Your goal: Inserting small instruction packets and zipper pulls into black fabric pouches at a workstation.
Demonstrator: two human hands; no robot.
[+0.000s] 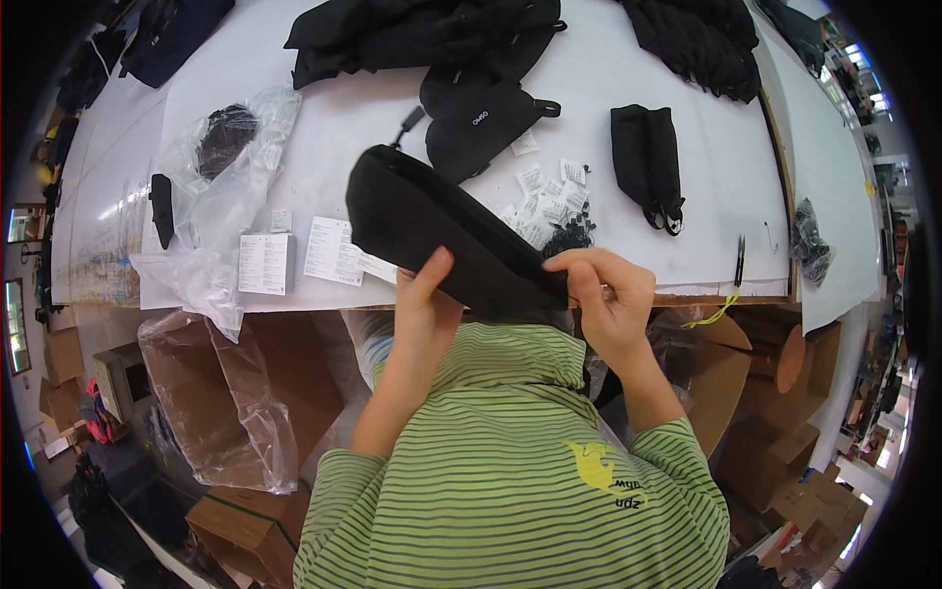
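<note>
A black fabric zip pouch [422, 221] is held up over the table's front edge, its long opening apart and a zipper pull [409, 126] sticking up at its far left end. My left hand [425, 291] grips the pouch's near side, thumb on top. The fingers of my right hand [608, 294] pinch the edge at its right end. Just beyond lie several small white labels [535, 201] and a heap of small black pieces [571, 234]. Another black pouch [645, 157] rests to the right, and black pouches with a small white print [481, 123] lie behind.
Clear plastic bags [221, 196], a stack of printed white cards [266, 263] and a narrow black piece [162, 211] lie on the left. Dark-handled snips [740, 263] with a yellow cord are near the right edge. Piles of black fabric [422, 34] fill the back. Cardboard boxes [226, 383] stand below the table.
</note>
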